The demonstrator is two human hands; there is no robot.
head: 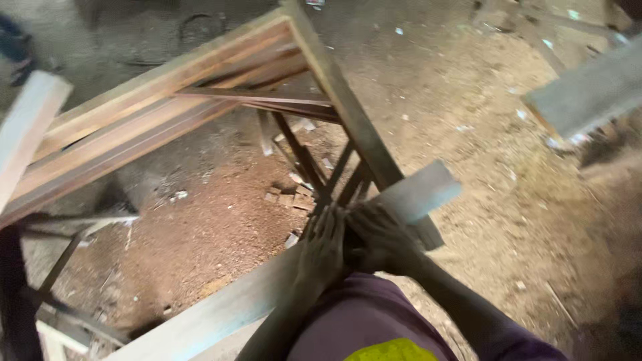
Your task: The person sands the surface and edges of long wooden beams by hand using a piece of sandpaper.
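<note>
Leaning in from the left edge, a pale wooden plank (pixel 27 127) stands blurred beside a large wooden frame (pixel 167 100), which lies tilted over the sawdust-strewn floor (pixel 221 227). Small offcut blocks (pixel 291 197) lie scattered on the reddish sawdust under the frame's corner.

A long grey board (pixel 227 307) runs from the lower left up toward the right, crossing the frame's dark rail (pixel 354 120). The left hand (pixel 323 251) lies flat on top of this board, fingers stretched out and close together, pressing down on it rather than gripping. Touching it on the right, the right hand (pixel 382 239) is curled around the board where it meets the rail, fingers bent over its upper face (whether the thumb wraps underneath cannot be told). The board's pale end (pixel 428 190) sticks out just beyond the right hand.

Below the arms, purple cloth (pixel 364 314) with a yellow patch (pixel 391 351) fills the bottom edge. At the upper right another grey plank (pixel 588 90) juts in, well apart from the hands, and is blurred.
</note>
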